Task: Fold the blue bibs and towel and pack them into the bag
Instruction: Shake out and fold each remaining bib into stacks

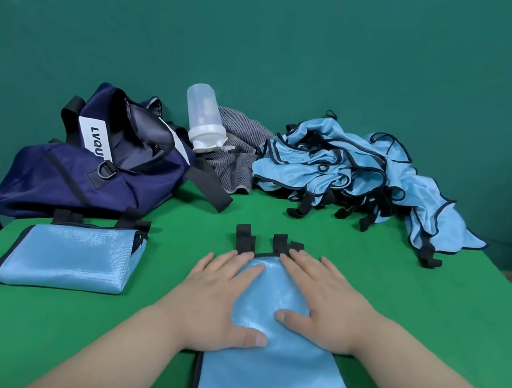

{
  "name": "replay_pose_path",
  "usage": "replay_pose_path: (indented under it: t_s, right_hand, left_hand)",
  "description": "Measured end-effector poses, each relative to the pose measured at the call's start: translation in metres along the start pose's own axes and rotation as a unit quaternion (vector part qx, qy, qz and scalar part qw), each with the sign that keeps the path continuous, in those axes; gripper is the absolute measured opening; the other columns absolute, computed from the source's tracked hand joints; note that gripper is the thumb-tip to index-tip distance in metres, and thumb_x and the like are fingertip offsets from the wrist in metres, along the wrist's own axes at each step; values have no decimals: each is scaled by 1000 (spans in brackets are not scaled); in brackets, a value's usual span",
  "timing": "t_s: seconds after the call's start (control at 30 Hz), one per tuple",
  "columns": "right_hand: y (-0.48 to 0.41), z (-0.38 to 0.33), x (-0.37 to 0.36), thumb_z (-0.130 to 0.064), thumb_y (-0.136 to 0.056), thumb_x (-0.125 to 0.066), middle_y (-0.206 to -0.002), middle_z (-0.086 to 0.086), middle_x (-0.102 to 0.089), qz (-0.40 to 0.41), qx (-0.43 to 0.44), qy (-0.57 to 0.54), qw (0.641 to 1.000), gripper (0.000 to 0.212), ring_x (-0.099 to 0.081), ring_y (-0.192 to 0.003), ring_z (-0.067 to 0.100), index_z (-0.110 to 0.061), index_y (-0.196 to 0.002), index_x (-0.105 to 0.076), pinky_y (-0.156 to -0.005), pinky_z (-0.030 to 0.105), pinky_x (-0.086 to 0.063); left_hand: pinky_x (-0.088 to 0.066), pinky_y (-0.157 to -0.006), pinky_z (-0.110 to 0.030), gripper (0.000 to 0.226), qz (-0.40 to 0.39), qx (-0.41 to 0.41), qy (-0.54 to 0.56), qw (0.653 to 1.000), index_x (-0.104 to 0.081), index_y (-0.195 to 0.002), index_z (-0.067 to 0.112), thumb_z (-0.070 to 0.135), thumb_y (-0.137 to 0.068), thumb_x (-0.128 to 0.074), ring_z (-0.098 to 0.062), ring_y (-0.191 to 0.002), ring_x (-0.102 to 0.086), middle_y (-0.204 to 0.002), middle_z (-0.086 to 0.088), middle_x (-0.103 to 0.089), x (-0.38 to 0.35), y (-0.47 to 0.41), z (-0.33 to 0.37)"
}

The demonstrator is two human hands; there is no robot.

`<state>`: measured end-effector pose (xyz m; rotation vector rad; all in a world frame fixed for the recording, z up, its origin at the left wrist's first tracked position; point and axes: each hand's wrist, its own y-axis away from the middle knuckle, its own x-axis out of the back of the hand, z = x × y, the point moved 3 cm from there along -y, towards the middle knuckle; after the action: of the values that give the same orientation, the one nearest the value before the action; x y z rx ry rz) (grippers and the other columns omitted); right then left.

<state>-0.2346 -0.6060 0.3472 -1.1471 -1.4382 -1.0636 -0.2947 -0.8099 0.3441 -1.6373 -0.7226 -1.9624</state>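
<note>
As fold apparently needs flattening, left hand, right hand lie spread flat on bib, near table edge, gripping nothing. Folded bib parked left beside open bag, presumably for packing. Unfolded pile, towel wait behind.

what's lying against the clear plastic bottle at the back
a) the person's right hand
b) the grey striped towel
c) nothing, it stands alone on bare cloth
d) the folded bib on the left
b: the clear bottle leans tilted on the crumpled grey striped towel, between the navy bag and the heap of unfolded blue bibs.
</note>
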Motion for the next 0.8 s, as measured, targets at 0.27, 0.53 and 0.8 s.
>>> replay_pose_path:
  t_s: [0.27,0.53,0.8]
  right_hand:
    - [19,-12,-9,-78,-85,-30,-165,-11,16,3,12,-11,1000,93,18,-149,2,-33,-158,8,-124,35,9]
    - [65,-6,-10,-37,-99,-57,-154,-32,-27,125,-75,-415,898,45,-10,-144,-16,-46,-141,-44,-124,29,-10]
    - [112,-31,-17,-44,-89,-63,-154,-28,-27,92,-78,-263,957,50,-5,-148,-5,-42,-137,-53,-124,34,-14]
  left_hand:
    - [11,-123,-41,113,-1,7,8,1000,12,-156,40,95,-69,-34,-8,-146,29,-160,17,29,-8,29,9]
    - [3,-124,-35,74,126,-14,226,966,-31,-144,49,87,-82,-18,6,-147,17,-160,29,2,-5,70,5]
    - [9,-123,-32,58,54,3,113,992,-29,-149,48,63,-94,-42,12,-143,18,-159,30,2,-12,106,29]
